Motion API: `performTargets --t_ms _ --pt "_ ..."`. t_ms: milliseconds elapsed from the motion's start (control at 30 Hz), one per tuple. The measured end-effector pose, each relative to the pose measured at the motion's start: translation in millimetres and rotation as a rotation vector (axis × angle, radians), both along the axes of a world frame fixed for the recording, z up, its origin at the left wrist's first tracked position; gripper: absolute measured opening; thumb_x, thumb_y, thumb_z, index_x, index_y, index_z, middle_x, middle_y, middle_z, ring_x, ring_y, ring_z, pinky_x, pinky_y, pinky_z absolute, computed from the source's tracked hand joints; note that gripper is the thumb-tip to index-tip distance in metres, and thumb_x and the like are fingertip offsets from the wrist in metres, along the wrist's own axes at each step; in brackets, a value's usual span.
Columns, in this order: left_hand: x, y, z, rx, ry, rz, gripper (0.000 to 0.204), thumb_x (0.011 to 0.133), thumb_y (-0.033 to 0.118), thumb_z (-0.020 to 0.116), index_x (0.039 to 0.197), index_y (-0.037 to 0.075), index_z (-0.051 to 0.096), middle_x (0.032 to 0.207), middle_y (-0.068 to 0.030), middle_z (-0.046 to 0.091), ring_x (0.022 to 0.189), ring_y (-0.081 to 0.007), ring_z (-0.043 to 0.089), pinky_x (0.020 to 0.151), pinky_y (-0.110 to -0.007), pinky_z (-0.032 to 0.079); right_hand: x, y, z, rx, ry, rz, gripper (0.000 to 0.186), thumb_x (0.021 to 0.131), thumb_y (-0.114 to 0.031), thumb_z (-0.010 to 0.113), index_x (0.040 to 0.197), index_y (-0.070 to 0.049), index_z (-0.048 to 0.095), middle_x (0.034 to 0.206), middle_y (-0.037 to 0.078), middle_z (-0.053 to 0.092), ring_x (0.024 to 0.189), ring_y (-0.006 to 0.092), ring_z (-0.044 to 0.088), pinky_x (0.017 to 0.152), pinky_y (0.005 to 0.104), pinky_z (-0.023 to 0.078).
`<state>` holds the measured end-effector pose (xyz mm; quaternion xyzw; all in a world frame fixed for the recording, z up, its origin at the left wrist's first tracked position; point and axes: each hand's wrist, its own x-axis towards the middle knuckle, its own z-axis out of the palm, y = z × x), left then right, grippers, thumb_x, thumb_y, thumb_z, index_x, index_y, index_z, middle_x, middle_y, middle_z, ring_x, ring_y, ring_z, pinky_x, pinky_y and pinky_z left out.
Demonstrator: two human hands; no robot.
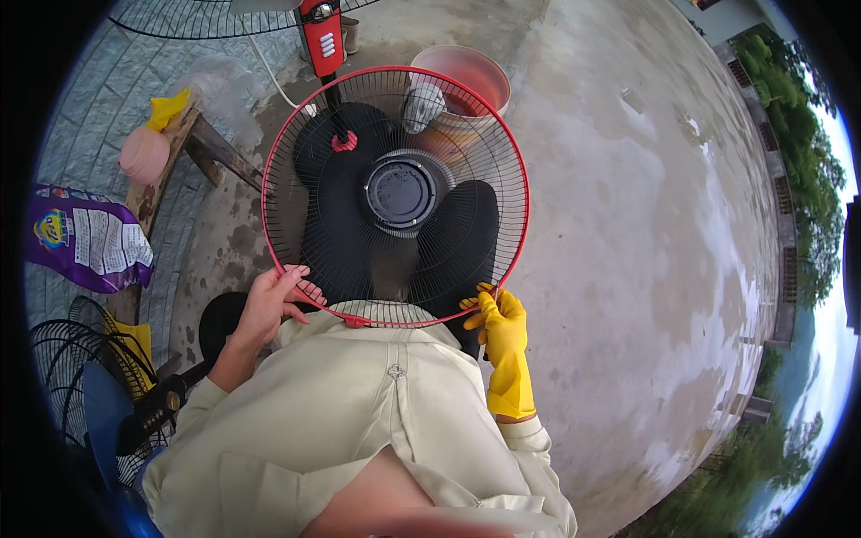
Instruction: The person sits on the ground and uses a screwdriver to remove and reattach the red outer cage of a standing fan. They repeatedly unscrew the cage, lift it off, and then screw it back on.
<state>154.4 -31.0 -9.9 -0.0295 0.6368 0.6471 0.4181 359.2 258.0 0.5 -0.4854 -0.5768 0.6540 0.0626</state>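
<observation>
A round fan grille (401, 193) with black wires and a red rim lies tilted in front of my body, over my lap and dark trouser legs. My bare left hand (273, 303) has its fingers closed round the lower left of the rim. On the lower right, my right hand (504, 336), in a yellow rubber glove, grips the same rim. A thin pale strip shows beside the gloved fingers; its kind is unclear. A red clip sits at the bottom of the rim.
Beyond the grille stand a reddish bucket (489, 76) and a red fan post (321, 40). At left, a wooden bench (220, 148) bears a pink bowl (144, 154) and a yellow glove (168, 108). A purple bag (90, 240) and another fan (76, 359) are close by. Wet concrete (628, 269) spreads right.
</observation>
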Motion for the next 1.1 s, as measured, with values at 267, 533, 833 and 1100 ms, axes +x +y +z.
performTargets --t_ms 267,533,833,1100 --pt "8 10 0 0.180 -0.215 0.138 0.041 0.089 -0.002 0.055 0.128 -0.008 0.043 0.101 -0.0153 0.058 0.093 -0.0218 0.062 0.085 -0.040 0.055 -2 -17 -3 0.003 -0.030 -0.023 0.039 0.095 -0.016 0.055 0.131 -0.004 0.045 0.080 0.011 0.068 0.046 0.0107 0.054 0.037 0.0211 0.032" --pt "23 28 -16 0.244 -0.258 0.262 0.047 0.088 0.000 0.058 0.131 -0.004 0.042 0.116 -0.0079 0.054 0.108 -0.0161 0.055 0.090 -0.040 0.051 -15 -23 -5 -0.073 0.110 -0.120 0.044 0.094 -0.009 0.045 0.137 -0.009 0.037 0.069 0.012 0.063 0.041 0.0131 0.048 0.035 0.0240 0.034" --pt "23 47 6 0.194 -0.356 0.071 0.092 0.087 -0.003 0.054 0.148 0.015 -0.013 0.107 -0.0219 0.061 0.089 -0.0306 0.067 0.081 -0.048 0.055 -29 -35 -12 -0.035 0.100 -0.182 0.054 0.091 -0.005 0.050 0.142 -0.014 0.035 0.074 0.009 0.059 0.044 0.0096 0.044 0.037 0.0211 0.030" --pt "26 57 4 0.264 -0.525 0.253 0.086 0.089 -0.003 0.052 0.150 0.014 -0.006 0.108 -0.0205 0.060 0.102 -0.0297 0.063 0.094 -0.049 0.047 -27 -27 -14 -0.128 0.144 -0.177 0.065 0.090 -0.004 0.055 0.146 -0.020 0.027 0.078 0.009 0.061 0.046 0.0095 0.044 0.036 0.0213 0.028"
